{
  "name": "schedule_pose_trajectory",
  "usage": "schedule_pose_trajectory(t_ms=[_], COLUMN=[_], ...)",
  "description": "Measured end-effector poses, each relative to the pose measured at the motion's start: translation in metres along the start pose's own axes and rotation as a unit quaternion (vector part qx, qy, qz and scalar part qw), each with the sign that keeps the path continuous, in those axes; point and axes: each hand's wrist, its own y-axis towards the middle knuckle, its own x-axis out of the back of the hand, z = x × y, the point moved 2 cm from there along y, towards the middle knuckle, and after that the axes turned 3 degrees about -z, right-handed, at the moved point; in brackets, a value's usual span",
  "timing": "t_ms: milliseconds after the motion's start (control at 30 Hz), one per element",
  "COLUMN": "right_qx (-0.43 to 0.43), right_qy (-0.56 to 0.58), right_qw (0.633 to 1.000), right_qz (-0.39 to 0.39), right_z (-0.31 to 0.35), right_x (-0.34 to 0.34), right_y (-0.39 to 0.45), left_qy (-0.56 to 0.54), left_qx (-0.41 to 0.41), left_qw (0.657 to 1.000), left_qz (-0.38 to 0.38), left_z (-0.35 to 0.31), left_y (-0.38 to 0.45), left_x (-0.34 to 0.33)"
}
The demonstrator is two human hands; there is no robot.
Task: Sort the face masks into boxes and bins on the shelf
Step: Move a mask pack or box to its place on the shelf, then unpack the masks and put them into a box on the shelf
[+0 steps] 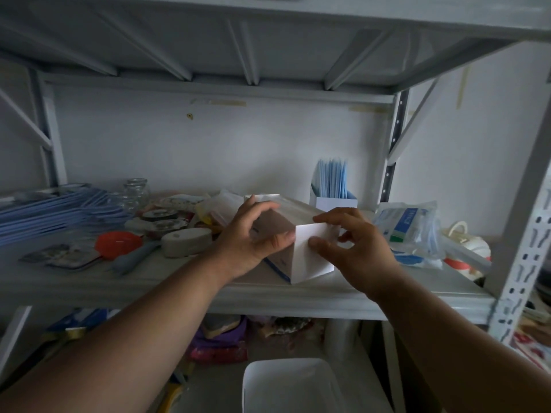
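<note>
**Holding a mask box open at the centre of the frame**

Starting with the biggest thing, we count one shelf [298,296] running across the middle of the frame, and on it one mask box [275,225] at centre. Our left hand [253,234] grips the box body, fingers curled over its top edge; our right hand [354,245] pinches the white end flap [313,251] between thumb and fingers. We judge the box light, thin card that would dent if squeezed, so the corners and flap crease are the places to hold.

One spread pile of blue masks [53,213] lies at left; too many overlap to count. They look soft, floppy and nearly weightless, best lifted flat in a stack by the edges, not the ear loops. One small white holder [334,201] behind the box, centre right, carries upright blue masks. One sealed mask packet [408,225] at right looks slippery. One white bin [292,386] sits at bottom centre.
</note>
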Motion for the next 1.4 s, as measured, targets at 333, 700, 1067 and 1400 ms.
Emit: schedule_pose_trajectory(t_ms=[333, 700, 1067, 1400], right_qx=[-0.047, -0.064, -0.076, -0.08], right_qy=[-0.017, -0.133, -0.212, -0.159], right_qw=[0.999, 0.989, 0.974, 0.984], right_qz=[-0.021, 0.014, 0.02, 0.021], right_z=[-0.006, -0.01, -0.042, -0.059], right_x=[-0.007, -0.032, -0.07, -0.082], right_y=[0.004, 0.053, 0.125, 0.119], left_qy=[0.008, 0.126, 0.198, 0.147], left_qx=[-0.036, -0.045, -0.001, 0.006], left_qw=[0.999, 0.99, 0.977, 0.983], left_qz=[0.014, -0.04, -0.076, -0.108], left_z=[0.004, 0.022, 0.057, 0.071], left_y=[0.0, 0.044, 0.113, 0.11], left_x=[0.007, 0.02, 0.007, 0.006])
